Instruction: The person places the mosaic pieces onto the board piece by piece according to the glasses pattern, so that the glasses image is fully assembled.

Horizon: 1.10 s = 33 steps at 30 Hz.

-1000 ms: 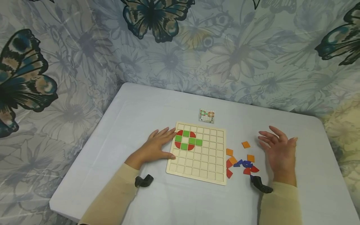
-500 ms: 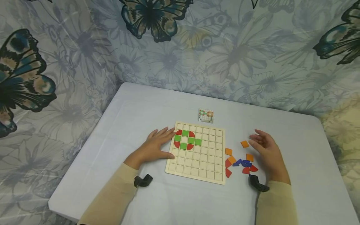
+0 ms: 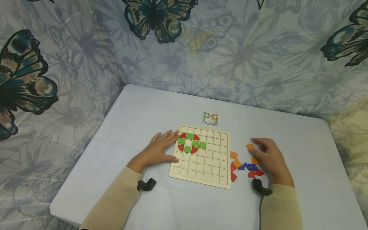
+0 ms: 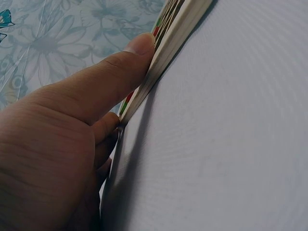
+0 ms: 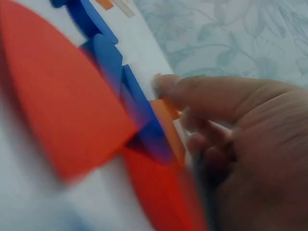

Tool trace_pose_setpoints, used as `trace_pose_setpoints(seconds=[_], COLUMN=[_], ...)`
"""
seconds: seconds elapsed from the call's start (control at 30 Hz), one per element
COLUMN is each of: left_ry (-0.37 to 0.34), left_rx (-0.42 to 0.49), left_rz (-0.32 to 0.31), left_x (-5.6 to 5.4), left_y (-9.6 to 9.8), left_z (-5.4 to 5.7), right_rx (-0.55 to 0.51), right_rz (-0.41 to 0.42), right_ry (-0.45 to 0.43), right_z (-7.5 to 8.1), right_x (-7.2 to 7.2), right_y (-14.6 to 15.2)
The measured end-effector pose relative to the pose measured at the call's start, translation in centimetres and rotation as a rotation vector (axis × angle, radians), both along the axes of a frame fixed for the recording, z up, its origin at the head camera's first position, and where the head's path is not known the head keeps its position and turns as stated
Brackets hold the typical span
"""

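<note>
Reaching for an orange square [image 3: 249, 146] beside a partly filled board [image 3: 198, 167]

Lying on a white-covered table [image 3: 161, 108] to the right of the board, the flat, sharp-cornered tile sits between the bent thumb and forefinger of a person's right hand [image 3: 271, 158]. Whether that grip has pinched the piece or is merely poised around it cannot be told; the right wrist view is blurred. The step in hand appears to be picking up the square. The next move would likely call for a pinch on its thin edges, a clear lift and a level set-down in one of the board's shallow cells.

Nearby lie three more orange tiles [image 3: 234, 155], smooth red wedges [image 3: 259, 172] with rounded edges, and a cluster of glossy blue pieces [image 3: 252, 167]. On the pale, wood-look board, green squares [image 3: 202, 145] and red quarter-rounds [image 3: 195, 149] ring a bare cell. A left hand [image 3: 159, 148], fingers spread and grasping nothing, rests against its left edge. Beyond stands out a small card [image 3: 210, 118] printed with a similar coloured pattern, before a creased backdrop [image 3: 172, 64] of flowers and butterflies.
</note>
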State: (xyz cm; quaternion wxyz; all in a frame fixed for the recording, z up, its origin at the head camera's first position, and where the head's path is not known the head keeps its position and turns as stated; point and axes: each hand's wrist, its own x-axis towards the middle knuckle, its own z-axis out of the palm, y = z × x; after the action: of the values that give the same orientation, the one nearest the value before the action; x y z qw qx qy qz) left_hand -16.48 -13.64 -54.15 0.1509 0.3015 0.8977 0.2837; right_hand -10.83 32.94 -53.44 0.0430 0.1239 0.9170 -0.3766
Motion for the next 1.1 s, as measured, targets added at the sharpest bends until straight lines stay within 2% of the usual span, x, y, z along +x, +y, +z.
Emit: trace_pose_setpoints(seconds=[0.13,0.3,0.53,0.83,1.1], left_ry=[0.0,0.002,-0.007,-0.013,-0.009], left_rx=[-0.006,-0.009,-0.004,-0.028,-0.02], left_rz=[0.0,0.0,0.006,0.005,0.002], left_x=[-0.1,0.0,0.1,-0.1,-0.1], left_y=[0.0,0.0,0.0,0.1,0.0], left_z=[-0.1,0.0,0.3,0.1,0.1], right_rx=[0.015,0.012,-0.023,-0.037,-0.082], right_rz=[0.026,0.006,-0.075,-0.185,-0.222], right_ry=[0.02,0.006,-0.025,0.022,0.039], right_z=[0.1,0.1,-0.1,0.0,0.6], right_x=[-0.2,-0.3,-0.2,-0.2,-0.3], right_y=[0.0,-0.1,-0.5,-0.6,-1.1])
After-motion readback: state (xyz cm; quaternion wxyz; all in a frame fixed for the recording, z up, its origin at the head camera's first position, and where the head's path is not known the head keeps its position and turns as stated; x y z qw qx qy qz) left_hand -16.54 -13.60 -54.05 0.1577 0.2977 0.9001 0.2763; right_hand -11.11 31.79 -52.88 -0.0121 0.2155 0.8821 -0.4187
